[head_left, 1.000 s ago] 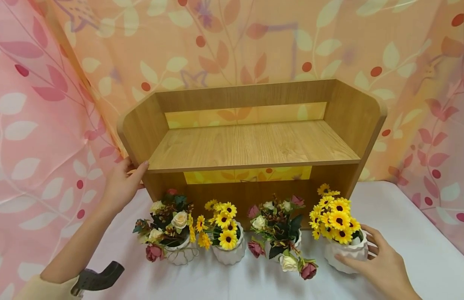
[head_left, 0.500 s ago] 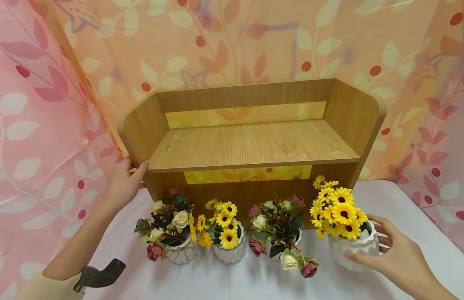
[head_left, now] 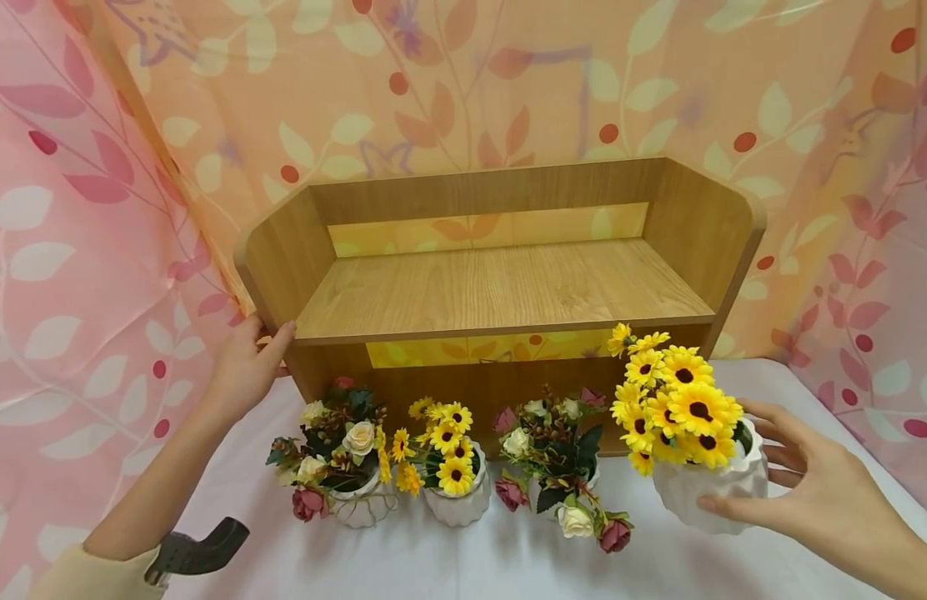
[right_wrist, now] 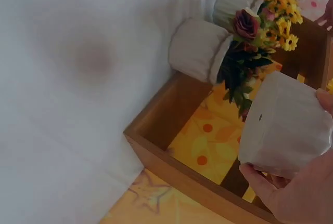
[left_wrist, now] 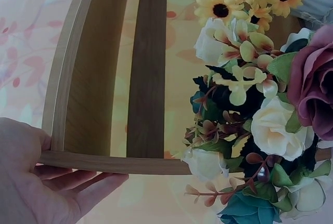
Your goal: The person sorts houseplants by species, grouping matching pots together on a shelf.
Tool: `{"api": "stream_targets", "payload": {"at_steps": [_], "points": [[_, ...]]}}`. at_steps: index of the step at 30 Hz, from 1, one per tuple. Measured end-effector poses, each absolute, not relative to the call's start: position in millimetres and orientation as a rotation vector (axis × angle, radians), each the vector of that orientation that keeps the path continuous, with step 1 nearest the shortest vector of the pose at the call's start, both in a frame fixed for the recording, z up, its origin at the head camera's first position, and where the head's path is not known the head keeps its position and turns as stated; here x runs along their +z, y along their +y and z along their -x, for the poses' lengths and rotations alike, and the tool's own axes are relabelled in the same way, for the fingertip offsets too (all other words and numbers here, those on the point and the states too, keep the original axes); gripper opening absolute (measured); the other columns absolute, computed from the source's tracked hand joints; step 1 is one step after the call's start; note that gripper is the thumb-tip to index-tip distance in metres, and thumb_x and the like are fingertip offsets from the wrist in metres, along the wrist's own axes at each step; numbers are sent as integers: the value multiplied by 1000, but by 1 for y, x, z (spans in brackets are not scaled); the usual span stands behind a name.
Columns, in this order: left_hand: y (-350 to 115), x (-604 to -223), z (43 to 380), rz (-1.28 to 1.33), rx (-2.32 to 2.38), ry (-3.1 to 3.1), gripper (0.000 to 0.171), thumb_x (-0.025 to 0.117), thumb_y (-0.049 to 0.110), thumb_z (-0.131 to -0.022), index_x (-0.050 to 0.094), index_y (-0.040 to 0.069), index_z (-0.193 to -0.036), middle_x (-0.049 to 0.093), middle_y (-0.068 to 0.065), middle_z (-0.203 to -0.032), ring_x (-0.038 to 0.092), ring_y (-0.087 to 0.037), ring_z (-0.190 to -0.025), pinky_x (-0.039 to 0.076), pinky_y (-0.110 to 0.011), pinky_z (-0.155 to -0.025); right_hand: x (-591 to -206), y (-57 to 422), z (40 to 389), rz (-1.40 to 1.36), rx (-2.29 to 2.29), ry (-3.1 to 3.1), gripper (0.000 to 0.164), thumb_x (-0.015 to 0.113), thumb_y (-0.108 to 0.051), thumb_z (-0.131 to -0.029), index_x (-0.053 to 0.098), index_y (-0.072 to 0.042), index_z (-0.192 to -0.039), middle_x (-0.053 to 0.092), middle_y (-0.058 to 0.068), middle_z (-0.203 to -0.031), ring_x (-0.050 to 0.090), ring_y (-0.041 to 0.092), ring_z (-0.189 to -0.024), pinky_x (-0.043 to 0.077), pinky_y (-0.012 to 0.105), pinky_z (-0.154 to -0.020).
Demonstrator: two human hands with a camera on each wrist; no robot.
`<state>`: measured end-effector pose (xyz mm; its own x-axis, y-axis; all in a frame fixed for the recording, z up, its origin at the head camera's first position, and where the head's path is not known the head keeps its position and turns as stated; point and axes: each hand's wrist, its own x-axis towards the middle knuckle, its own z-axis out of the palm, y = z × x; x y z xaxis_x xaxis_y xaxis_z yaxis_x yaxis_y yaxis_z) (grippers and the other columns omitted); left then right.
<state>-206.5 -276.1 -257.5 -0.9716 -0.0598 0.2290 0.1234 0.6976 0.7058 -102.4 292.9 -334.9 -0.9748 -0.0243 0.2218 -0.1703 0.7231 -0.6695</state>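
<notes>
One sunflower pot (head_left: 687,487) | right fingers (head_left: 774,418) curled round it, partly hidden | left fingers (left_wrist: 103,188) grip shelf (head_left: 501,287)

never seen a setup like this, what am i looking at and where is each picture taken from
There's no machine here, just a person's two bare hands. The large picture comes from a camera worn on the head; the other two come from a camera on each wrist. The left hand grips the side of a wooden shelf. The right hand holds a white pot of yellow flowers, apparently lifted, as its underside shows in the right wrist view. On the white surface stand three more: the left pot and right pot with roses, the middle pot with yellow flowers.
</notes>
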Motion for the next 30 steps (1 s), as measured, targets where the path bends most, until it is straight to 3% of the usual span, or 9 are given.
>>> {"api": "stream_targets", "payload": {"at_steps": [1, 5, 7, 8, 12, 16, 19, 26, 30], "points": [[-277, -257, 207, 52, -1134, -2676, 66, 41, 38, -114, 35, -14, -154, 48, -39, -149, 55, -58, -132, 62, -47, -85, -331, 293, 104, -176, 1102, -2723, 97, 98, -18, -75, 44, -7, -155, 54, 32, -145, 74, 9, -97, 63, 22, -66], [-277, -257, 207, 59, -1138, -2680, 66, 41, 38, -114, 34, -14, -154, 48, -39, -149, 55, -58, -132, 61, -48, -86, -317, 291, 109, -285, 1164, -2647, 97, 97, -8, -73, 46, -15, -155, 62, -1, -141, 68, -6, -97, 61, 18, -69], [-277, -257, 207, 65, -1145, -2678, 66, 41, 38, -114, 34, -14, -154, 48, -39, -149, 55, -58, -132, 61, -48, -86, -309, 289, 112, -338, 1167, -2599, 96, 98, -3, -70, 50, -16, -151, 64, -6, -136, 66, -10, -96, 59, 15, -69], [-277, -257, 207, 67, -1148, -2676, 66, 41, 38, -114, 34, -14, -154, 48, -39, -149, 55, -58, -132, 61, -48, -86, -304, 287, 113, -350, 1169, -2593, 96, 98, -2, -69, 50, -15, -152, 64, -5, -136, 66, -10, -96, 59, 14, -69], [-277, -258, 206, 64, -1147, -2682, 67, 41, 39, -114, 33, -14, -155, 47, -39, -150, 54, -58, -133, 61, -46, -86, -284, 279, 118, -350, 1167, -2606, 97, 97, -3, -70, 48, -7, -153, 59, 23, -142, 65, -13, -96, 59, 14, -68], [-277, -258, 206, 60, -1144, -2690, 68, 40, 40, -114, 32, -13, -156, 47, -39, -150, 54, -58, -133, 61, -46, -86, -265, 270, 127, -388, 1163, -2611, 96, 98, -6, -71, 48, -8, -153, 57, 22, -145, 66, -11, -100, 58, 13, -72], [-277, -258, 207, 65, -1141, -2690, 68, 40, 40, -114, 33, -14, -155, 48, -39, -149, 55, -58, -133, 62, -44, -85, -252, 263, 133, -429, 1157, -2608, 96, 99, -8, -71, 49, -11, -153, 58, 18, -146, 69, -3, -104, 56, 10, -76], [-278, -258, 206, 74, -1128, -2689, 67, 40, 39, -114, 33, -14, -155, 48, -39, -149, 55, -58, -132, 62, -45, -85, -224, 242, 145, -457, 1230, -2655, 94, 96, -15, -77, 44, -12, -155, 58, 17, -146, 67, 42, -122, 60, 16, -79], [-279, -258, 207, 74, -1133, -2696, 68, 40, 40, -114, 31, -14, -155, 47, -39, -150, 54, -58, -133, 62, -48, -87, -213, 227, 152, -464, 1300, -2654, 93, 95, -15, -79, 43, -12, -156, 58, 18, -146, 65, 44, -125, 62, 19, -81]]}}
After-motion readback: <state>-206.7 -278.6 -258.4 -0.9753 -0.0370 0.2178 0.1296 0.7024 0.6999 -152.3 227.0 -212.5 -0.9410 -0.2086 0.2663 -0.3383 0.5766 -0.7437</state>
